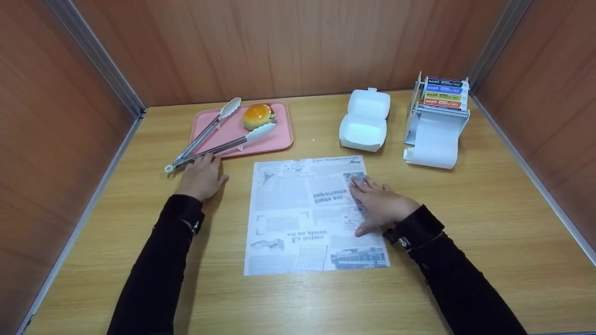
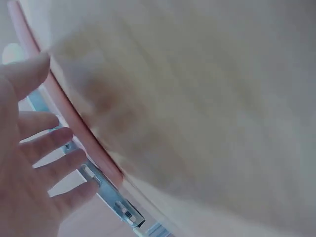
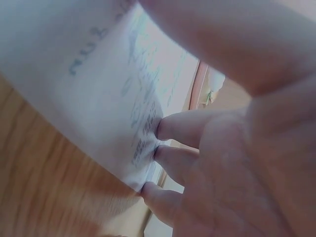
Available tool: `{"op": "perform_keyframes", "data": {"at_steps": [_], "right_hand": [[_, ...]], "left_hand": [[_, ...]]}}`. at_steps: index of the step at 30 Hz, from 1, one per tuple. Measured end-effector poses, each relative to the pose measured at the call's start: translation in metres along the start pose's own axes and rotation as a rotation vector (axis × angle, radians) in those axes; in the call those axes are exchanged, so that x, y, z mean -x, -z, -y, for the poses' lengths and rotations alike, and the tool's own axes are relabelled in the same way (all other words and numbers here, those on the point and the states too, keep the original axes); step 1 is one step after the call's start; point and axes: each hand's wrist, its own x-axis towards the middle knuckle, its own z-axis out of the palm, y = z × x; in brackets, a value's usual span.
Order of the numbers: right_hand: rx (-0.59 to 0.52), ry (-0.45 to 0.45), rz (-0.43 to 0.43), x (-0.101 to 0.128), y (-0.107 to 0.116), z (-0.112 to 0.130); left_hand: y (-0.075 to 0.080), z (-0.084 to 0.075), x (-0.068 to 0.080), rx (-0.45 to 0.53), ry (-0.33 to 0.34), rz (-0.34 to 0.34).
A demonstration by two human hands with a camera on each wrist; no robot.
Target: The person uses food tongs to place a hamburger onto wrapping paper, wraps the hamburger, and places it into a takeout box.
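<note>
A sheet of newspaper-print wrapping paper [image 1: 284,200] lies flat on the table. My right hand [image 1: 379,204] rests on its right side, fingers spread and fingertips touching the paper, as the right wrist view also shows. Beside the pink tray [image 1: 284,139], my left hand [image 1: 200,179] reaches to the metal tongs [image 1: 219,148], its fingers extended at the nearer arm; whether they touch it I cannot tell. The tongs lie spread across the tray, their hinge end past its left front corner. A toy-like burger bun [image 1: 257,116] sits on the tray between the tong tips.
An opened white clamshell box [image 1: 365,132] stands at the back, right of the tray. Farther right is a label dispenser [image 1: 440,114] with several coloured strips and a white roll hanging out. Wooden panels [image 1: 298,46] enclose the table's back and sides.
</note>
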Motion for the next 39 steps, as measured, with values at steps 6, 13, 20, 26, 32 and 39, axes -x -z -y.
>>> {"op": "perform_keyframes", "data": {"at_steps": [6, 13, 20, 26, 32, 39], "right_hand": [[0.000, -0.004, -0.003, 0.000, 0.000, -0.001], [-0.009, 0.031, -0.005, 0.000, -0.002, 0.002], [0.006, 0.010, -0.010, 0.001, -0.001, 0.000], [-0.005, 0.009, -0.013, 0.001, -0.002, -0.002], [0.010, 0.008, -0.014, 0.003, 0.000, -0.002], [-0.005, 0.022, -0.019, 0.002, -0.001, -0.001]], "left_hand": [[0.002, 0.002, -0.018, -0.160, -0.066, -0.103], [0.008, 0.006, -0.035, -0.276, -0.070, -0.136], [0.004, 0.009, -0.049, -0.383, -0.119, -0.114], [-0.003, 0.008, -0.050, -0.439, -0.124, -0.188], [-0.007, 0.006, -0.053, -0.334, -0.183, -0.207], [-0.010, 0.009, -0.055, -0.330, -0.224, -0.217]]}}
